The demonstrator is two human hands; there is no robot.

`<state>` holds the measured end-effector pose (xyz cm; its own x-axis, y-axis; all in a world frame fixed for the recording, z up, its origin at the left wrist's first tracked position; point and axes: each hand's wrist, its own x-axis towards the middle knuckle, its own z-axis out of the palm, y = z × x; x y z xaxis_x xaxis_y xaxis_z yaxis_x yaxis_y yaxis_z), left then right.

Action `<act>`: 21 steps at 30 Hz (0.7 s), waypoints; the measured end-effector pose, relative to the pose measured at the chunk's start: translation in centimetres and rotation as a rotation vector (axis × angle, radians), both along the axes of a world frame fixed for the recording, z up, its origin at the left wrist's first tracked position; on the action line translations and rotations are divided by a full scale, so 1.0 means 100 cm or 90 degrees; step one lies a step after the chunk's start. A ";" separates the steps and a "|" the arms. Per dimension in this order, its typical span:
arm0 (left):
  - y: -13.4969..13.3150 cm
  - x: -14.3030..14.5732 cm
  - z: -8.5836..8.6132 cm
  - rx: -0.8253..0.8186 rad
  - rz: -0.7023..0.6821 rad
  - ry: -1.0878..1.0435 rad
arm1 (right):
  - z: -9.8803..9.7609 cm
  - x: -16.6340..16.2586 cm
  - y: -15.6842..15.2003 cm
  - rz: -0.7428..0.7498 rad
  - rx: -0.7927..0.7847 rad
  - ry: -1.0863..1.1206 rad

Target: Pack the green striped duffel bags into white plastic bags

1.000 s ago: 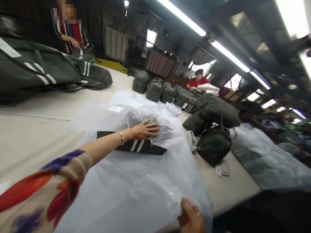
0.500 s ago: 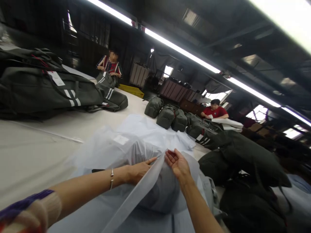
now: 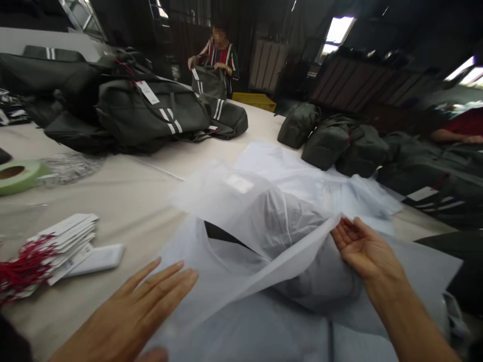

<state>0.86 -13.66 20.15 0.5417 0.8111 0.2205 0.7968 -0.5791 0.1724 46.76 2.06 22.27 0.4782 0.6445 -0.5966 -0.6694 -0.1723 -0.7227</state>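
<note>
A frosted plastic bag (image 3: pixel 241 281) lies before me with a dark, bulky bag (image 3: pixel 298 216) inside, seen through the film. A dark strip of it shows at the gap in the plastic. My right hand (image 3: pixel 362 246) pinches the raised edge of the plastic bag between thumb and fingers, palm turned up. Off the near left side of the plastic, my left hand (image 3: pixel 139 306) is spread out, its fingers apart and holding nothing; whether it touches the plastic I cannot tell.
Left on the table (image 3: pixel 139 201) lie white tags with red strings (image 3: pixel 64 246), a white device (image 3: pixel 98 259) and green tape (image 3: pixel 22 176). Dark duffel bags (image 3: pixel 151 113) stand at the back left, others (image 3: pixel 332 141) at the right. A co-worker (image 3: pixel 221 55) handles a bag behind.
My left hand has come away from the plastic and moved back toward the left, fingers spreading. My right hand still grips the edge. The view has tilted down and turned left.
</note>
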 end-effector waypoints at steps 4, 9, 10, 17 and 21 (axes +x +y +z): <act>0.022 -0.012 -0.014 0.078 0.034 -0.071 | 0.002 -0.003 -0.001 -0.006 0.004 0.002; 0.094 -0.040 0.038 0.014 0.100 -0.169 | -0.006 0.004 0.000 0.006 0.033 0.004; 0.113 -0.044 0.053 -0.014 0.123 -0.188 | -0.008 0.006 0.000 0.007 0.036 0.010; 0.267 -0.029 0.094 -0.189 0.194 -0.219 | -0.018 0.011 0.003 -0.003 0.058 0.039; 0.316 -0.002 0.048 -0.208 0.252 -0.169 | -0.020 0.013 0.005 -0.004 0.049 0.041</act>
